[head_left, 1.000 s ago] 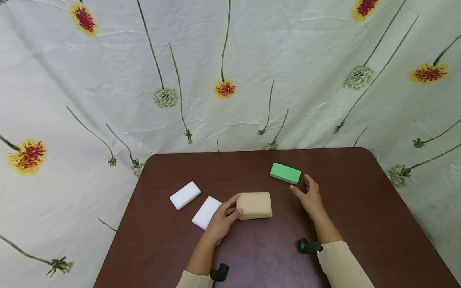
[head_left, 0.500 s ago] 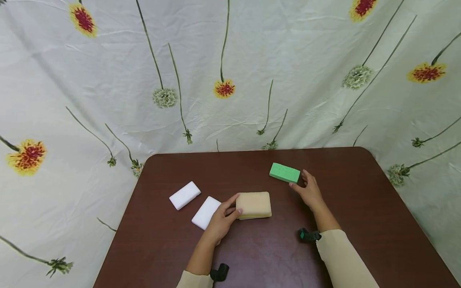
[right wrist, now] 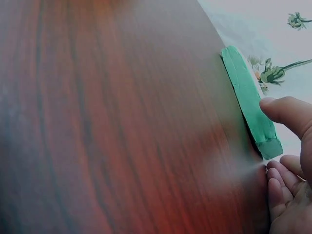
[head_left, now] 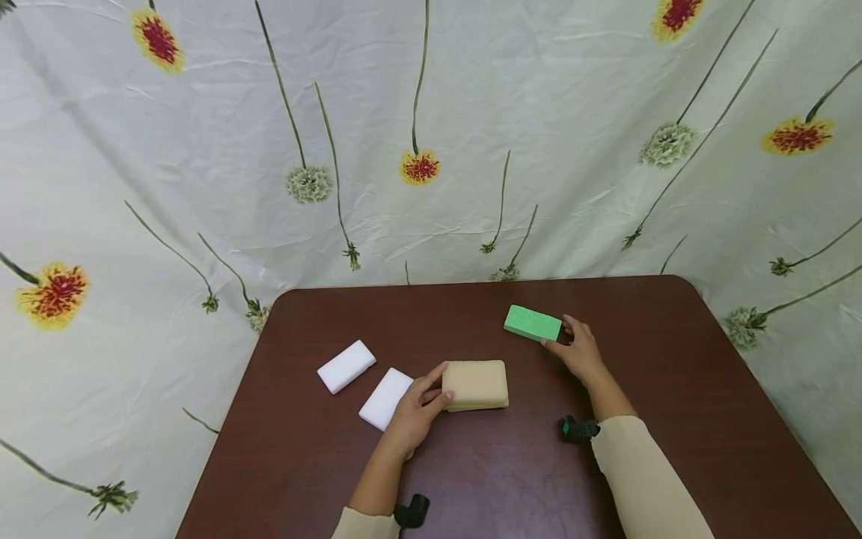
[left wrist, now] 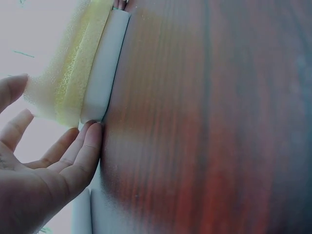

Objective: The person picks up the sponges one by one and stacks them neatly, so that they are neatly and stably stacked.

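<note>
On the table [head_left: 539,464], a beige sponge [head_left: 475,383] tops a stack. In the left wrist view, a yellow sponge layer [left wrist: 84,73] and a white block [left wrist: 105,73] show below it. My left hand [head_left: 412,418] rests at the stack's left end, thumb by the near side, fingers loosely bent and touching the end. Farther back to the right lies a green spongy block [head_left: 532,323]. My right hand [head_left: 581,353] is at its right end. In the right wrist view, the thumb touches the green block's side and the other visible fingers curl beside its end.
Two white blocks lie left of the stack: one farther off [head_left: 346,366], the other [head_left: 387,398] partly hidden by my left hand. A flower-printed cloth [head_left: 431,90] hangs behind the table's far edge.
My right hand has moved slightly forward and left, closing the gap to the green block. My left hand, the stack and the blocks look unmoved.
</note>
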A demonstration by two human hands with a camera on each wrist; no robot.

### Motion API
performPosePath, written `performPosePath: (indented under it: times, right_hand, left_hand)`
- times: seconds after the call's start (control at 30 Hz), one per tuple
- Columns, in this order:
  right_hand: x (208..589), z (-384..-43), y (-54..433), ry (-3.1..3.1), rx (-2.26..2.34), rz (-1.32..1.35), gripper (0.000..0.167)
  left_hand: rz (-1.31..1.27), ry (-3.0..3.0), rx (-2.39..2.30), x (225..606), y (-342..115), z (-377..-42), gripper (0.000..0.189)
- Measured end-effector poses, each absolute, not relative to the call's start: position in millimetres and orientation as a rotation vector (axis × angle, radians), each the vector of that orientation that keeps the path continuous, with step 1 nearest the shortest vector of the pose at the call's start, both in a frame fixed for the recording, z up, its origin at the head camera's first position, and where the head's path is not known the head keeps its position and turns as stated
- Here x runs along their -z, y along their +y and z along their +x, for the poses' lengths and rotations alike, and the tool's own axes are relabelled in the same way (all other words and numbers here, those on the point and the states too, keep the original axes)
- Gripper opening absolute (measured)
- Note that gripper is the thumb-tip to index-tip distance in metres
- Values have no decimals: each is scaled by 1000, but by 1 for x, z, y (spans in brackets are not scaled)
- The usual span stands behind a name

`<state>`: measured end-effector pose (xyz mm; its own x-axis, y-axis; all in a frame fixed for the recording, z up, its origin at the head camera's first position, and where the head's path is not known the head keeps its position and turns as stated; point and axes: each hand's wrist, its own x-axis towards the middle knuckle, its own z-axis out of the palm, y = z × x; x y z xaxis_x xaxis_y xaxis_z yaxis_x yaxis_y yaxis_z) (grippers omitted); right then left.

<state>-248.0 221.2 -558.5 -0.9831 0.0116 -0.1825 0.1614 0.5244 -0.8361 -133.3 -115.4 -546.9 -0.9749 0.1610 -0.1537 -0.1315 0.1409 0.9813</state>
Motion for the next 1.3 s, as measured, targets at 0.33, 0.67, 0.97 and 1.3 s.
performPosePath:
  times: [0.33, 0.67, 0.97, 1.3]
  right_hand:
    - [557, -250, 221, 2621, 1420, 126, 84]
    - [560, -249, 219, 2650, 1394, 130, 77]
    - [560, -248, 221, 2638, 1430, 120, 74]
    - [560, -244, 224, 2625, 1442, 126, 75]
  left_hand:
    - [28, 2204, -1913, 546, -116, -132, 74]
    - [41, 2170, -1911, 549, -118, -133, 85]
    - [56, 2153, -1920, 550, -117, -134, 84]
    - [46, 2176, -1917, 548, -116, -133, 85]
